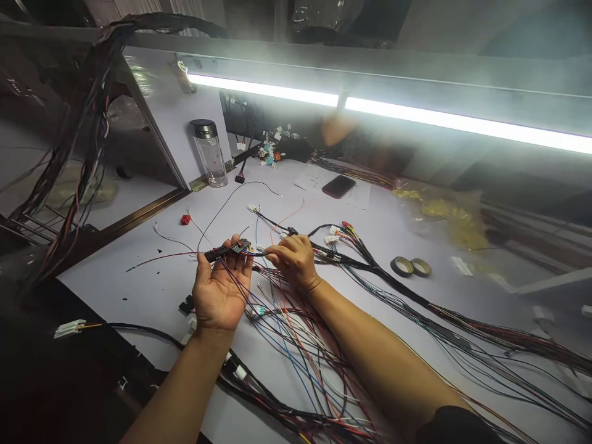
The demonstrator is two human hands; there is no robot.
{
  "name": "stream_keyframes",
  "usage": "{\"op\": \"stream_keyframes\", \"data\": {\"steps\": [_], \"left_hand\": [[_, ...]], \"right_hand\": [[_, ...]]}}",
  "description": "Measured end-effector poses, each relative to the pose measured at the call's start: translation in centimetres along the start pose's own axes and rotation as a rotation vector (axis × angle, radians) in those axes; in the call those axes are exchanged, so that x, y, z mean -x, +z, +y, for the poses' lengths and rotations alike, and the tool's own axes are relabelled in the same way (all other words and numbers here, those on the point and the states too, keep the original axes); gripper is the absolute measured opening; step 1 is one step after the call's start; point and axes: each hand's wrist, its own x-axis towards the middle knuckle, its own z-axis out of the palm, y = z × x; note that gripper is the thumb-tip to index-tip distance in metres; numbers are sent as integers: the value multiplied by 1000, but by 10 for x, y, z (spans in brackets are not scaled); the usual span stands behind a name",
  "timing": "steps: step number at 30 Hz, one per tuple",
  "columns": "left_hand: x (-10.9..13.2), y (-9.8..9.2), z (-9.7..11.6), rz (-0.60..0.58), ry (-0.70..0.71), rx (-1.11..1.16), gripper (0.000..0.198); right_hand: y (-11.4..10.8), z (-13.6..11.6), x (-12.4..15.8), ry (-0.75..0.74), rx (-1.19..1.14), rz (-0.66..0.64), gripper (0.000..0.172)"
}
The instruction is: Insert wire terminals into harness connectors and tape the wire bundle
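Observation:
My left hand (221, 295) is turned palm up, and its fingers and thumb hold a black wire connector (240, 246) with a longer black connector piece (216, 253) beside it. Coloured wires run out of the connector toward my right hand (296, 262), whose fingers are pinched on the wires (259, 253) just right of it. Exactly which wire the fingertips grip is hidden. Loose blue, red, white and dark wires (296, 345) hang and spread over the table below both hands. A taped black harness branch (351, 259) passes behind my right hand.
Tape rolls (401, 266) lie right of the harness. A phone (338, 186) rests on paper, near a plastic bag with yellow parts (444, 216). A glass bottle (211, 154) stands at the back left. A red connector (185, 219) lies on the white table (152, 191).

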Motion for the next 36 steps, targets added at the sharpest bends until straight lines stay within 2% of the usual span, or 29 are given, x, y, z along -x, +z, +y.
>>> {"op": "stream_keyframes", "data": {"steps": [5,13,18,21,25,29,33,36], "left_hand": [[1,1,0,0,-4,-2,45],[1,1,0,-29,8,-15,44],[-1,1,2,-4,9,-20,44],[-2,1,3,38,19,-27,42],[-1,-1,6,35,35,-30,40],[1,-3,10,54,44,-83,43],[7,2,14,110,54,-123,45],[20,3,19,94,33,-144,44]], "right_hand": [[0,0,0,18,21,-22,34],[-2,-1,0,47,103,-140,32],[-1,0,-2,71,79,-111,36],[1,1,-1,83,69,-93,35],[4,0,0,106,65,-94,33],[3,-4,-16,207,114,-200,32],[1,-1,-54,340,155,-365,39],[6,3,-75,433,168,-505,43]]}}
